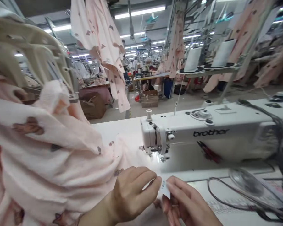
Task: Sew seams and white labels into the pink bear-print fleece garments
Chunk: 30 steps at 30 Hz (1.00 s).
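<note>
My left hand (132, 194) and my right hand (186, 204) meet at the bottom of the head view, both pinching a small white label (164, 185) between fingertips. The label sits at the edge of a pale pink printed garment (49, 153) that is heaped over the left side of the table. Just behind my hands stands a white Brother sewing machine (214, 131), its needle and presser foot (159, 153) lit by a small lamp, a short way above the label.
Two white thread cones (193, 58) stand on a rack behind the machine. More pink garments (103, 40) hang overhead. A cream plastic frame (33, 50) rises at the left. Dark cables (250, 188) lie on the table at the right. Other workstations fill the hall behind.
</note>
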Available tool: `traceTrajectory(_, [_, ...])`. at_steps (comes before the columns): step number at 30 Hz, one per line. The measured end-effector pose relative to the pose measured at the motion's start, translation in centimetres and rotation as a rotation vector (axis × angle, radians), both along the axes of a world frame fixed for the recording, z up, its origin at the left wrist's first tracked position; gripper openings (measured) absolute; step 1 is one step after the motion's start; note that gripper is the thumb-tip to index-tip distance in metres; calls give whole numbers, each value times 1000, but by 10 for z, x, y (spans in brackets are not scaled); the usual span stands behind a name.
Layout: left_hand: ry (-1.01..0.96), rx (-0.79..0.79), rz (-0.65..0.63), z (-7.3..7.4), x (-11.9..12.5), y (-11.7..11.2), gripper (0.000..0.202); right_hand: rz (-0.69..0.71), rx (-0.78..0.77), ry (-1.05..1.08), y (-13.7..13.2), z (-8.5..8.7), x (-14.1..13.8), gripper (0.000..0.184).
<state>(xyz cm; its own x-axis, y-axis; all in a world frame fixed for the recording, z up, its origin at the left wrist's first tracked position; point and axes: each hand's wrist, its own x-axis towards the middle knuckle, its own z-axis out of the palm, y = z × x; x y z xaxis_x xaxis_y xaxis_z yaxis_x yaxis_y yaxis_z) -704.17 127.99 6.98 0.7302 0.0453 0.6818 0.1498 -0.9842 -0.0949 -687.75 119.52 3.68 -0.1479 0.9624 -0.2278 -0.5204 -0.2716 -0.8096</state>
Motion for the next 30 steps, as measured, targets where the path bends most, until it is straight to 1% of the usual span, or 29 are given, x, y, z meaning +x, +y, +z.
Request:
traceTrajectory(1, [-4, -34, -3, -2, 0, 1, 22, -8, 22, -62, 1, 1, 1, 43])
traceTrajectory(2, [-18, -120, 11, -3, 1, 2, 24, -23, 36, -139, 2, 2, 3, 43])
traceTrajectory(3, [-28, -269, 50, -3, 1, 4, 26, -36, 39, -219, 2, 3, 5, 43])
traceTrajectory(4, [-24, -483, 105, -2, 2, 5, 27, -39, 43, -297, 1, 3, 8, 43])
traceTrajectory(6, [39, -1029, 194, 3, 3, 6, 24, -18, 72, -464, 0, 6, 13, 42])
traceTrajectory(7, [84, -1293, 202, 5, 4, 6, 23, 5, 103, -557, 0, 8, 15, 40])
traceTrajectory(8, [121, -1511, 191, 7, 6, 5, 23, 32, 137, -650, 0, 10, 17, 38])
traceTrajectory(9, [136, -1674, 178, 8, 8, 5, 24, 55, 172, -735, 0, 12, 19, 36])
traceTrajectory(10, [119, -1780, 164, 8, 10, 3, 25, 67, 200, -804, 1, 13, 21, 35])
traceTrajectory(11, [82, -1843, 164, 7, 12, 2, 26, 64, 217, -854, 1, 14, 22, 34])
traceTrajectory(14, [-49, -1916, 176, 2, 18, -3, 29, -18, 223, -883, 3, 13, 23, 32])
traceTrajectory(17, [-105, -1940, 164, -2, 22, -5, 31, -94, 229, -848, 3, 9, 22, 31])
traceTrajectory(21, [-103, -1907, 160, -5, 25, -7, 33, -94, 272, -883, 3, 6, 20, 28])
traceTrajectory(25, [-54, -1852, 175, -7, 24, -9, 31, -93, 284, -925, 3, 5, 22, 27])
traceTrajectory(27, [-8, -1770, 234, -5, 20, -4, 29, -97, 292, -953, 2, -1, 25, 25])
traceTrajectory(28, [27, -1675, 295, -2, 17, 1, 27, -116, 311, -985, 0, -6, 26, 23])
traceTrajectory(30, [114, -1391, 468, 2, 12, 15, 22, -172, 400, -1104, -4, -22, 26, 16])
